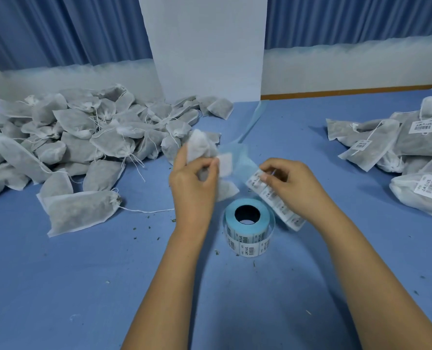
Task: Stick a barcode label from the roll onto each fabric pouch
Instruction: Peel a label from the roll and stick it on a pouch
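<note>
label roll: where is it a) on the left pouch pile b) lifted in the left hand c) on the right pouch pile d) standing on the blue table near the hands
d: the label roll stands on end on the blue table, by the left hand and right hand.

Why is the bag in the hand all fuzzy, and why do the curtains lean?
Head view: the pouch in the left hand is smeared, probably motion blur; the label roll looks sharp; the wide-angle lens tilts the curtains near the edges.
</note>
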The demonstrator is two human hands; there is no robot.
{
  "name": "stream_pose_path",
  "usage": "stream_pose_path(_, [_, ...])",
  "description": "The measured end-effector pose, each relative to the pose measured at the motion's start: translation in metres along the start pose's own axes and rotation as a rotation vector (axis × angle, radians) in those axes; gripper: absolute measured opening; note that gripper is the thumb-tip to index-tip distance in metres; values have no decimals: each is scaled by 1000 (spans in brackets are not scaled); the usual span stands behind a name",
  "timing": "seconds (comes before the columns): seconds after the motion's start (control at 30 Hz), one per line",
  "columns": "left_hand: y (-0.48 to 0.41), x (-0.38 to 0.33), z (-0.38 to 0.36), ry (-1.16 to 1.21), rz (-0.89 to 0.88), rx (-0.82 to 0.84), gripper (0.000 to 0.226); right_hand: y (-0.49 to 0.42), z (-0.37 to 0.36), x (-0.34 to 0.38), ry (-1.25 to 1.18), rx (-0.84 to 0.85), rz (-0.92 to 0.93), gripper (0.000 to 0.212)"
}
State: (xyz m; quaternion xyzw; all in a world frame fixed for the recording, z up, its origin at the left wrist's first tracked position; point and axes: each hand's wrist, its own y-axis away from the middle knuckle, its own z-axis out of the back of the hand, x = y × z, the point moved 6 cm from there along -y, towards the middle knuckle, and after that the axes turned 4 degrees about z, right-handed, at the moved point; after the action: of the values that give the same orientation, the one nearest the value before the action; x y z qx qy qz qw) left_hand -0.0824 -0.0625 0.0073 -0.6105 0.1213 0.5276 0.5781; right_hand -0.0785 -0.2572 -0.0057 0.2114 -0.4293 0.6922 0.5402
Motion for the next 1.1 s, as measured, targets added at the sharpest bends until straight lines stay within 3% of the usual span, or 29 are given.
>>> stream_pose_path(0.1, [-3,7,20,30,60,-212,8,-1,20,-31,35,-104,-215,8])
stream_pose_path(0.2, [-2,4,22,50,32,-239,8,3,26,-48,104,-97,-360,20])
stream_pose_path(0.27, [0,-1,18,55,-15,-207,8,3,31,-41,247,-163,-296,22])
stream_pose_path(0.33, [3,-6,12,55,-67,-159,7,2,35,-14,312,-273,-79,12])
stream_pose_path(0.4, [5,-12,7,59,-125,-108,6,4,31,9,182,-288,81,16])
stream_pose_path(0.53, [15,-31,-6,46,-392,39,3,10,3,33,-276,-52,63,31])
stream_pose_path(0.7, [23,-37,-18,75,-491,171,6,10,0,31,-371,-66,9,37])
stream_pose_path(0.8, [18,-33,-18,93,-383,200,10,11,-3,29,-406,-36,-30,44])
stream_pose_path(0.97, [4,-5,-9,346,136,192,17,8,12,16,-417,-172,-121,39])
stream_pose_path(1.1, [2,-3,-11,342,215,257,26,8,16,22,-397,-209,-17,27])
